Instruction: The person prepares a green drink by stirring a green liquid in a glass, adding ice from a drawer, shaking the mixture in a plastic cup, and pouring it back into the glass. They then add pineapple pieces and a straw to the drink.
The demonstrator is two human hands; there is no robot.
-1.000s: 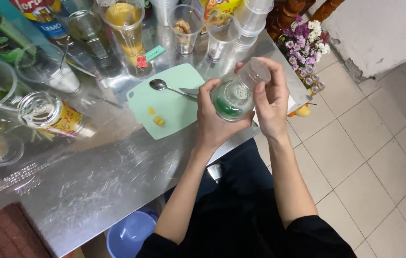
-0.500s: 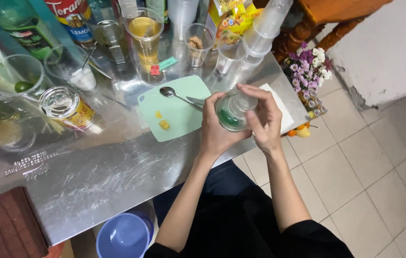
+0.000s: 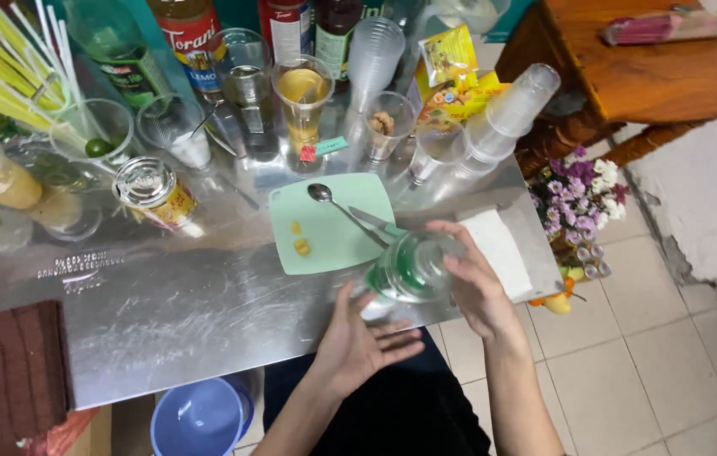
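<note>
My right hand (image 3: 472, 283) grips a clear plastic cup (image 3: 409, 268) with green liquid in its bottom, tilted on its side over the near edge of the steel table (image 3: 164, 312). My left hand (image 3: 358, 342) is just below the cup, palm up and fingers spread, holding nothing. Behind the cup lies a light green cutting board (image 3: 333, 224) with a metal spoon (image 3: 337, 207), a knife (image 3: 375, 222) and two small yellow pieces (image 3: 299, 241) on it.
Syrup bottles (image 3: 189, 42), a glass of amber drink (image 3: 303, 101), stacked plastic cups (image 3: 502, 118), a tin can (image 3: 156, 194), straws (image 3: 4, 67) and several glasses crowd the back of the table. A white napkin block (image 3: 502, 249) is at the right. A blue bucket (image 3: 198, 418) stands below, a wooden stool (image 3: 654, 76) at right.
The cup has come toward me, from over the board to the table's near edge. My left hand has let go of it and dropped below, open. The camera view shifted down.
</note>
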